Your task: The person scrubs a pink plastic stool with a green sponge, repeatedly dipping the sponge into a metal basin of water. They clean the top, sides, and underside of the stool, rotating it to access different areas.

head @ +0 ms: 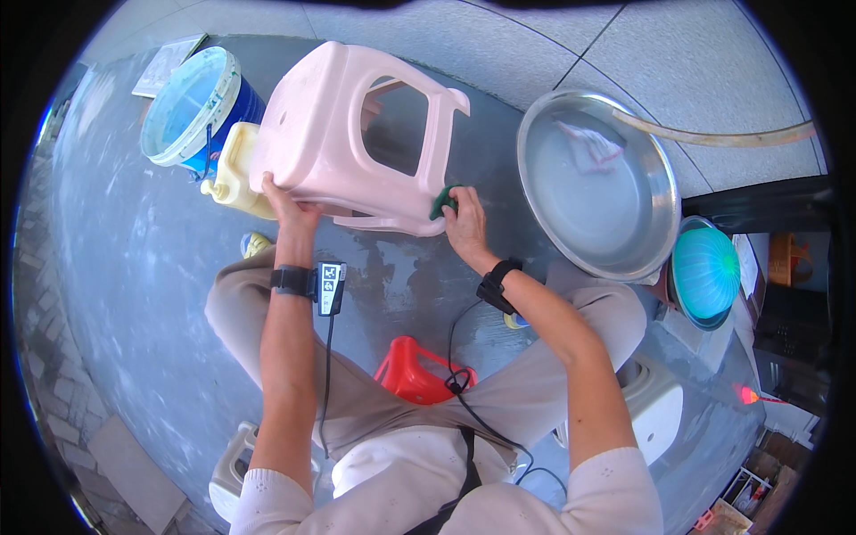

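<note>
A pale pink plastic stool (334, 120) lies tipped on its side before me, its seat facing left and its legs to the right. My left hand (291, 207) grips the near edge of the seat, thumb on top. In my right hand (466, 221) is a green scouring pad (444, 199), pressed against the end of a near stool leg. Part of the pad is hidden under my fingers. A cream plastic jug (234, 167) stands beside the stool's seat.
A blue paint bucket (227, 127) is at far left. To the right sits a metal basin (595, 194) of cloudy water with a cloth (588, 147) in it; a hose (722, 137) reaches its rim. I sit over a red stool (418, 374). A turquoise ribbed bowl (705, 274) is further right.
</note>
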Demonstrator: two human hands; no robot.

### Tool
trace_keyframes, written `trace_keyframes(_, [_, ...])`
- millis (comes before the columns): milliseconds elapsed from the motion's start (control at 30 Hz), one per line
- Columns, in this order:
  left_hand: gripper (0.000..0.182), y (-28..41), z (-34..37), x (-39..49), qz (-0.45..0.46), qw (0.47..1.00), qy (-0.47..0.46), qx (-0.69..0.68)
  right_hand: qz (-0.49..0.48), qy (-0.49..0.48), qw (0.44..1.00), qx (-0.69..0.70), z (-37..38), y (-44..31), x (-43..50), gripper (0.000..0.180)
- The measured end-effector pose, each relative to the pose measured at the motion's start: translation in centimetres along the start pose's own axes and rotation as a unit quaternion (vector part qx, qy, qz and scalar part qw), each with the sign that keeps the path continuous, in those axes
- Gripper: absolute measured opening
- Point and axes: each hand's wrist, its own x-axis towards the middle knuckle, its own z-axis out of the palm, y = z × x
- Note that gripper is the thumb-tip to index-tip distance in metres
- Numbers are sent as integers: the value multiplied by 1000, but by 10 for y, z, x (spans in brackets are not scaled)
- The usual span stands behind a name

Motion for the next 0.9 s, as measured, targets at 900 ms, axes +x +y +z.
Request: trace_keyframes(900, [78, -23, -21, -31, -50, 994, -94, -8, 288, -75, 892, 341, -17, -23, 35, 17])
